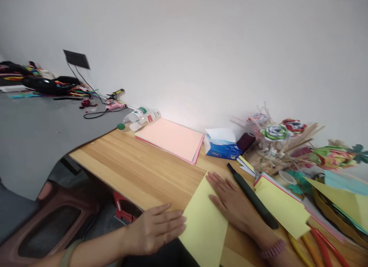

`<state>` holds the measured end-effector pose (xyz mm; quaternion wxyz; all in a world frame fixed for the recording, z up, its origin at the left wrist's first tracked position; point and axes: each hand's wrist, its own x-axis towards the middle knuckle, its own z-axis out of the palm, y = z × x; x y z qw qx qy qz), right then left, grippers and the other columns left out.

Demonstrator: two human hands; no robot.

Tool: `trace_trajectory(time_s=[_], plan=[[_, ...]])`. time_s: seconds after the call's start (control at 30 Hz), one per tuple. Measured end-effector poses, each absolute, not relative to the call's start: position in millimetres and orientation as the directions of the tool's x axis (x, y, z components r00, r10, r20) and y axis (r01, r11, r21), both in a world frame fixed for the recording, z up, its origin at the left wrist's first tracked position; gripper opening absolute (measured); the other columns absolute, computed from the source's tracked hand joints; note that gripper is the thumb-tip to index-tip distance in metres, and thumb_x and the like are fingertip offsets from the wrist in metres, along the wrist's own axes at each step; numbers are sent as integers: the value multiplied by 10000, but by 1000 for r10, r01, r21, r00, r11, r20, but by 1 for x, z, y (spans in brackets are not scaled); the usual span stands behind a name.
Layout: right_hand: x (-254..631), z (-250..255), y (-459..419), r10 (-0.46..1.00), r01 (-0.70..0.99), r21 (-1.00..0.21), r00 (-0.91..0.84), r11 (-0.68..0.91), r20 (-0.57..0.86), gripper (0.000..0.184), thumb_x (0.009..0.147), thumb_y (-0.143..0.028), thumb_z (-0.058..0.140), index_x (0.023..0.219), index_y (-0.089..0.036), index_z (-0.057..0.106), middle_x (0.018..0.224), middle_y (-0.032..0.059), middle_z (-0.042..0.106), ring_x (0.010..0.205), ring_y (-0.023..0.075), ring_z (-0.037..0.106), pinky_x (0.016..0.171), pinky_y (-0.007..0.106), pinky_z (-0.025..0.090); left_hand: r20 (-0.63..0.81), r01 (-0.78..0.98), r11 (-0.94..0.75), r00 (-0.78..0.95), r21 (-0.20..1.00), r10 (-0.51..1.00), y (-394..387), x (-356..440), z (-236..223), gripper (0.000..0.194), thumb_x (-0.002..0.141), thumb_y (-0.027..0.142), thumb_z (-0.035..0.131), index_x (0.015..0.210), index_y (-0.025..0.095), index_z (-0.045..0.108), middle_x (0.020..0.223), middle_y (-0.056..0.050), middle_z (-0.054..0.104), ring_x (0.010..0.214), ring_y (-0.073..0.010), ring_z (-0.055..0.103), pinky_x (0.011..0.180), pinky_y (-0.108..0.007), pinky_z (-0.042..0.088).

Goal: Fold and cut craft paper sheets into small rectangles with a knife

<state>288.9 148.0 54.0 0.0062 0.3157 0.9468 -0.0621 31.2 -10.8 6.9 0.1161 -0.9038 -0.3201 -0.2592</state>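
Note:
A sheet of yellow paper [202, 228] lies at an angle near the front edge of the wooden table. My right hand [230, 200] rests flat on its upper right part, fingers stretched out. At the paper's left edge is my left hand [155, 228], its fingers straight and the tips touching the edge. Neither hand grips anything. Just right of my right hand lies a long dark green tool [253, 196], its exact kind unclear. Beyond that sits a small stack of yellow paper pieces [280, 205].
At the back are a stack of pink paper [172, 138], a blue tissue pack [221, 144] and clear plastic bottles [140, 117]. Paper flowers [276, 133] and sticks crowd the right side. A pink glue gun [115, 106] lies on the grey table [43, 136] at left, beside a brown stool [51, 217].

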Motion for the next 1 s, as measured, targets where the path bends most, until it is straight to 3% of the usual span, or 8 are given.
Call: trace_trajectory(time_s=[0.23,0.33,0.4,0.57,0.63,0.8,0.9,1.0], plan=[[286,55,143,602,597,-106,-798,795,13,608,949,-486,259,1457,-159,192,1495,85,232,1383,186,180,1119,477,162,588,570,-808,606,149,536,-41,20,-3,365,964,140,357,1300,214,478,1095,-54,686,1197,-172,509,1060,-366,360],[285,60,139,601,594,-88,-794,799,92,611,934,-472,335,1434,-128,269,1480,105,273,1376,215,213,1114,501,173,637,544,-809,548,221,543,-41,13,12,404,981,202,318,1377,257,380,1096,-50,686,1172,-161,536,1001,-313,431],[286,68,129,604,600,-80,-781,796,160,535,948,-399,335,1406,-122,336,1459,113,326,1361,220,259,1112,506,188,645,566,-785,507,252,572,-25,9,32,418,983,249,304,1399,251,344,1179,-70,643,1224,-178,490,991,-343,445],[301,89,82,607,603,-96,-761,792,228,392,940,-223,320,1263,-147,529,1223,97,610,1114,170,569,973,368,447,449,515,-768,623,381,640,50,20,72,448,957,120,263,1360,250,408,1403,-43,445,1311,-143,376,1063,-340,360],[311,90,64,599,588,-114,-781,801,179,432,894,-189,376,1307,-121,485,1277,113,566,1163,185,536,970,369,452,325,554,-746,675,369,662,73,34,73,427,956,153,302,1369,202,402,1435,-71,393,1340,-159,325,1091,-351,307],[331,80,42,591,586,-207,-805,783,-46,695,736,-129,458,1418,-136,323,1455,89,326,1345,200,292,1087,438,276,80,610,-728,747,311,660,70,51,59,403,942,216,404,1341,168,439,1393,-87,447,1347,-224,309,1110,-465,228],[337,67,39,522,535,-239,-845,811,-120,750,689,-156,495,1419,-143,324,1465,76,281,1361,234,234,1092,487,225,118,580,-752,762,312,637,41,43,55,484,897,115,408,1373,208,394,1421,-51,412,1369,-220,250,1113,-462,225],[342,46,38,468,474,-222,-880,852,-83,668,758,-248,522,1400,-149,365,1439,84,321,1346,287,252,1053,552,264,224,629,-703,671,331,706,12,36,57,559,825,65,440,1354,247,422,1399,-45,446,1371,-235,239,1084,-478,284]])
